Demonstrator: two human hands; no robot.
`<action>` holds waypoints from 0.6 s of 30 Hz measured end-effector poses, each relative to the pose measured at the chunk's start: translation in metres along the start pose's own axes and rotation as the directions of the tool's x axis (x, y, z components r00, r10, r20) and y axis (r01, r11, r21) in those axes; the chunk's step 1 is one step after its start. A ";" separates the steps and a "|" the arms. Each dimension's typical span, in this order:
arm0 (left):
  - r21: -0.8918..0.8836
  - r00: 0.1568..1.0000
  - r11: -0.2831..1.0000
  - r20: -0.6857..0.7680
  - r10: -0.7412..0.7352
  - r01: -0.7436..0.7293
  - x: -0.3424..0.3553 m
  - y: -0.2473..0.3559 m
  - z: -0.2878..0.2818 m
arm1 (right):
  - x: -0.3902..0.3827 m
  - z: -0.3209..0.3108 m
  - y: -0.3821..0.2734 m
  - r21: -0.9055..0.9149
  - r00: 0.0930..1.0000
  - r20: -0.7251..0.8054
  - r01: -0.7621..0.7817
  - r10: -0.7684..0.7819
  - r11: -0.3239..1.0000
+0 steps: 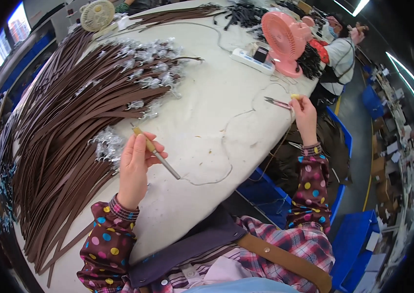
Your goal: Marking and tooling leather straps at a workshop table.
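Note:
My left hand (134,168) grips a pen-shaped corded tool (169,166) with a brass-coloured collar and a grey metal handle. Its thin tip points up and away, toward the brown straps; a thin grey cord (230,163) leaves the handle's near end and loops across the table. Over the table's right edge, my right hand (305,121) is closed around small thread snips (276,102), blades pointing left. Something yellow shows by the right fingertips. Left of my left hand lies a big pile of flat brown straps (65,156), many ends wrapped in clear plastic (107,144).
A pink fan (280,36) stands at the far right beside a white power strip (252,60). At the far left is a cream fan (97,15). Blue bins (351,244) line the right side, one holding dark strips. A co-worker (341,56) sits beyond the pink fan.

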State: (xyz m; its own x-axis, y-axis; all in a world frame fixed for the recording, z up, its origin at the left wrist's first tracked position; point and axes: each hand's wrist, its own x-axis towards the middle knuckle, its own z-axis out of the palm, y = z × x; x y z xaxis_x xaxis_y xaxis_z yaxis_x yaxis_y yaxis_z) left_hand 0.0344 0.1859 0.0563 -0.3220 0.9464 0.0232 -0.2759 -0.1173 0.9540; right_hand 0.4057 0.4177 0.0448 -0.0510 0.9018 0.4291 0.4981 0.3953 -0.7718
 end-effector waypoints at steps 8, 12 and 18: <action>0.040 0.989 0.992 0.078 -0.124 0.122 -0.009 -0.004 0.008 | 0.015 0.014 0.054 -0.413 0.924 0.203 0.382 -0.325 0.827; 0.063 0.980 0.985 0.106 -0.165 0.159 -0.011 -0.008 0.006 | 0.025 0.021 0.061 -0.517 0.893 0.313 0.446 -0.324 0.731; 0.074 0.962 0.975 0.160 -0.221 0.211 -0.013 -0.010 0.010 | 0.020 0.002 0.076 -0.488 0.950 0.293 0.245 -0.107 0.838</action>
State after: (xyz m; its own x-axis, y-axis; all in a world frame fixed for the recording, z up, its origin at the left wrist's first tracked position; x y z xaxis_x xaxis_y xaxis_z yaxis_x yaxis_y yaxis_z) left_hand 0.0504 0.1779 0.0497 -0.1043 0.9846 -0.1403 -0.2699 0.1078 0.9568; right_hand 0.4409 0.4658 -0.0061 -0.3557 0.8657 0.3522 0.8270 0.4670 -0.3129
